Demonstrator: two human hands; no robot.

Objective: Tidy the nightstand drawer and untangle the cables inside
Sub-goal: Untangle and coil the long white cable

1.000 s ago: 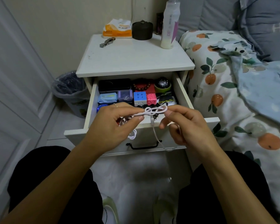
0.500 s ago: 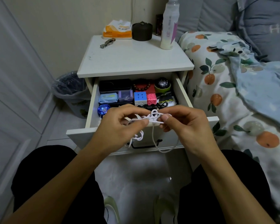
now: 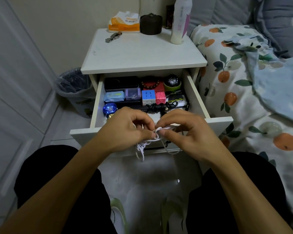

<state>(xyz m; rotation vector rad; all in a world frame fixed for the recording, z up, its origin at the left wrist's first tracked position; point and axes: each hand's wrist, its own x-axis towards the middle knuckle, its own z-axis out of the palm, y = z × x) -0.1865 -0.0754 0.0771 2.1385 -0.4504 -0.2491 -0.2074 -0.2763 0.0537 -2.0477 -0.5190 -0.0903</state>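
Your left hand and right hand meet just in front of the open white wooden nightstand drawer, above its front panel, and both pinch the same thin white tangled cable between thumb and fingertips. The knot sits between your two thumbs, and loose loops of the cable hang below your left hand against the drawer front, with one strand curving down under your right hand. Inside the drawer, just behind your hands, a black coiled cable lies across the middle. To the drawer's left side sits a round blue translucent yo-yo. Further back you have a multicoloured puzzle cube with a pink plastic maze cube touching its right side, a small purple lidded box, a light blue packet, a long black case, a brown bead bracelet on a red box, and a black ball in a green holder. Above the drawer, the nightstand top holds an orange tissue pack, a dark round lidded jar, a tall white bottle and a metal key ring.
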